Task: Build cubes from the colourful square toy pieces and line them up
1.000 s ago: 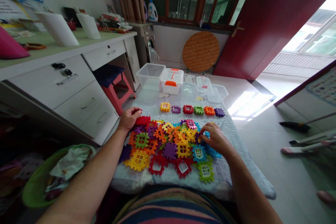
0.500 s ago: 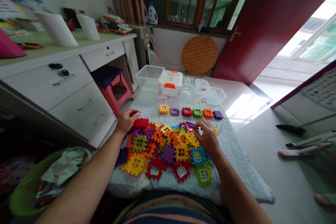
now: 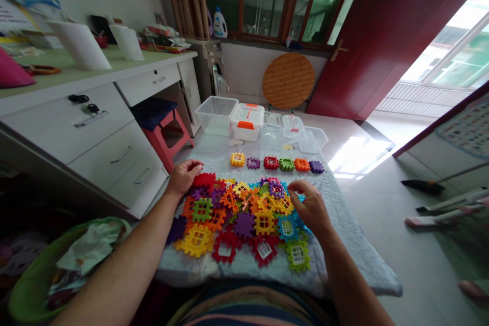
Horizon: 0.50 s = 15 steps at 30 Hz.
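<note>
Sorting through a pile of interlocking plastic building squares [image 3: 244, 225] is judged to be the step in hand. The pile is spread over the nearer part of the cloth-covered table [image 3: 357, 249], short of its near edge, with pieces of several colours overlapping. Beyond it, apart from the pile, six squares are set out in a row across the surface, from the left: a yellow square [image 3: 237, 156], a lilac square [image 3: 253, 167], a red lattice square [image 3: 271, 167], a green square [image 3: 286, 168], an orange square [image 3: 302, 168] and a solid purple square [image 3: 316, 166].

The right hand [image 3: 310, 206] is placed over the pile's right side, toward the table's right edge. Its thumb and index finger are bent and slightly parted; no piece is seen between them, though the palm side is hidden. The left hand [image 3: 184, 179] is held toward the left edge, beside a red piece [image 3: 204, 180], with fingers loosely curled; whether anything small is gripped cannot be determined.

For the next move, one piece would need to be pinched by its toothed rim and lifted free of its neighbours. Snagging of the teeth is considered the main risk.
</note>
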Motion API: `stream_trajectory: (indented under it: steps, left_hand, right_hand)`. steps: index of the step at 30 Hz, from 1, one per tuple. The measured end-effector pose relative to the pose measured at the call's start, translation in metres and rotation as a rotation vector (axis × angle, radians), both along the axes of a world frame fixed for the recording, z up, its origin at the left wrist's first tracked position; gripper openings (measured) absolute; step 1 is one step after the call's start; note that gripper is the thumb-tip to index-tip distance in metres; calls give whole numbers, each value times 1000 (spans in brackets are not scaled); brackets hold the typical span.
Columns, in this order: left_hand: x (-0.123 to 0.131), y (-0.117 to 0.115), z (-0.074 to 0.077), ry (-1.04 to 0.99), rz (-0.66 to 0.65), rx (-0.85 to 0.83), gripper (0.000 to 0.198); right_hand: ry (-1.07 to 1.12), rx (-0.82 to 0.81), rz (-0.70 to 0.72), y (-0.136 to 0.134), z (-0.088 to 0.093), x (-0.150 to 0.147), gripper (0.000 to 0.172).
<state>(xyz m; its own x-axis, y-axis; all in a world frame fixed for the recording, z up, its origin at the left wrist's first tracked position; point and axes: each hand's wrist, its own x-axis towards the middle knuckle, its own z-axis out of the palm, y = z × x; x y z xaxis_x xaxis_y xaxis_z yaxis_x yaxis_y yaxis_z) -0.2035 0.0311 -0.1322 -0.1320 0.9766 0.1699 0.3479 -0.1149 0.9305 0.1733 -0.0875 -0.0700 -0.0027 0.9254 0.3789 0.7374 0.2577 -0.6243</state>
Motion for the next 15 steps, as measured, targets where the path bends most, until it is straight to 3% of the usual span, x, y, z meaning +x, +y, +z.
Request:
stream_trajectory:
  steps: [4, 9, 15]
  left_hand:
    - [0, 0, 0, -3, -4, -5, 32]
    - [1, 0, 0, 0, -7, 4, 32]
    - [4, -3, 8, 5, 12, -24, 32]
  right_hand:
    - [-103, -44, 54, 2, -6, -2, 10]
    - [-211, -109, 133, 15, -8, -6, 37]
    - [-291, -150, 224, 32, -1, -8, 40]
